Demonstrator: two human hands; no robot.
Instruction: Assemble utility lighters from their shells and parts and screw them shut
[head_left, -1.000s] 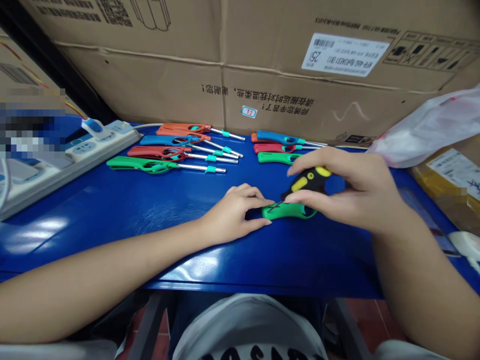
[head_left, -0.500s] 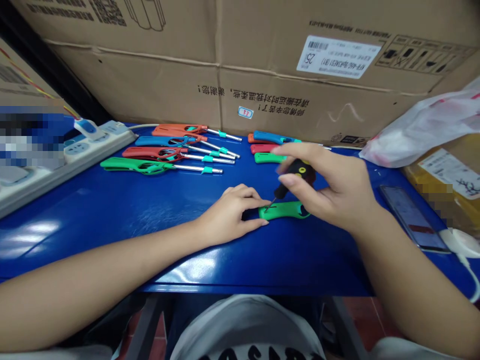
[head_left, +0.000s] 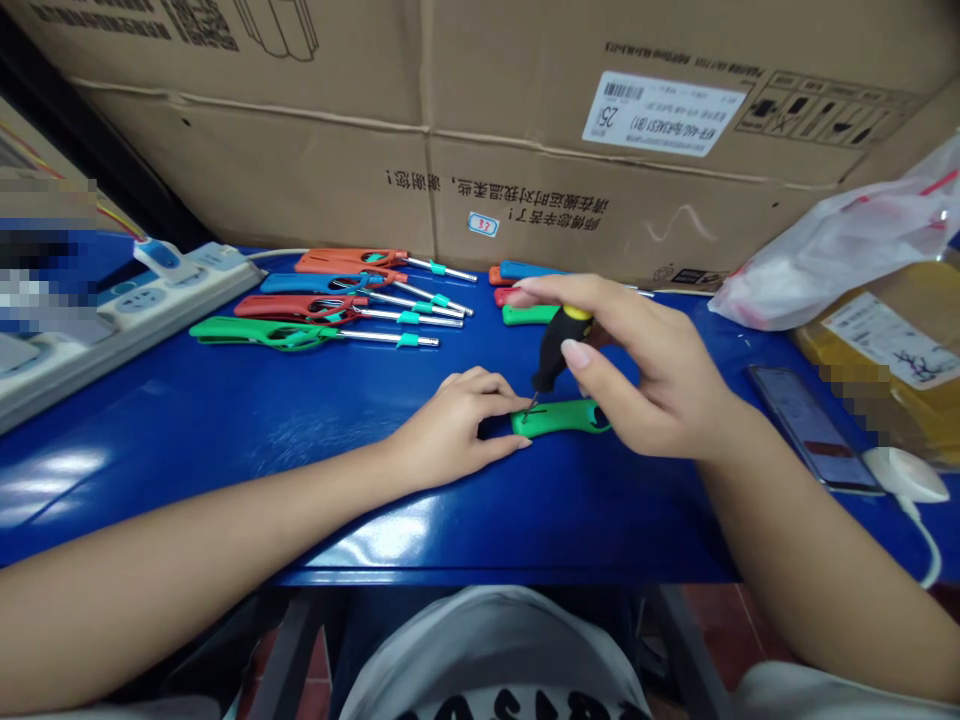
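A green lighter (head_left: 559, 418) lies flat on the blue table, its right end partly hidden behind my right hand. My left hand (head_left: 472, 420) pinches its left end between thumb and fingers. In my right hand (head_left: 637, 370) is a short screwdriver (head_left: 556, 348) with a black and yellow handle, tilted, its tip at the left end of the green lighter. Further back on the left lie several long-nosed lighters in orange (head_left: 349, 262), blue (head_left: 307, 284), red (head_left: 300, 308) and green (head_left: 262, 332), with metal tubes pointing right.
More lighters, among them a blue one (head_left: 532, 270), lie behind my right hand. A power strip (head_left: 135, 305) runs along the left. A phone (head_left: 814, 430) and a white charger (head_left: 904, 473) are at the right, below a plastic bag (head_left: 825, 250). A large cardboard box (head_left: 300, 180) stands at the back.
The screwdriver has turned in my right fingers, so its handle now shows more upright. My left hand still holds the green lighter in place. The whole view has shifted slightly.
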